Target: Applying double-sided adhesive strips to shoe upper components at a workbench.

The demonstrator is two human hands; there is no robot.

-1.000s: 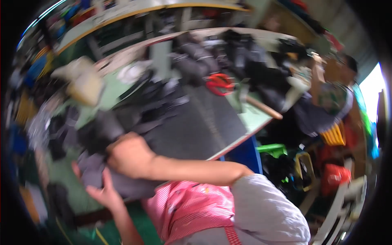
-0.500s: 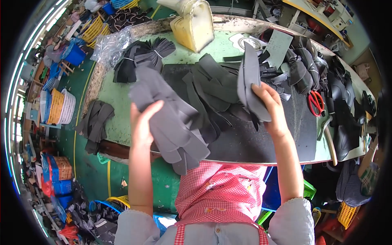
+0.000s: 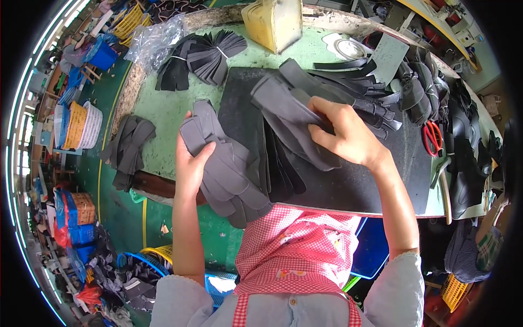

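My left hand is closed round a fanned stack of dark grey, strap-like cut pieces, thumb on top, at the table's near edge. My right hand bends over a pile of similar grey pieces on the black mat. Its thumb and fingers pinch some of that pile; which pieces exactly is hidden under the hand. Between the two hands, several narrow black strips lie fanned on the mat.
Tied bundles of black pieces lie at the back left, a loose grey pile at the left edge. A yellowish container stands at the back. Red-handled scissors and black parts are on the right.
My right hand has brought its grey piece down and left onto the pile on the mat. The left hand's stack has shifted slightly and now sits more steadily.
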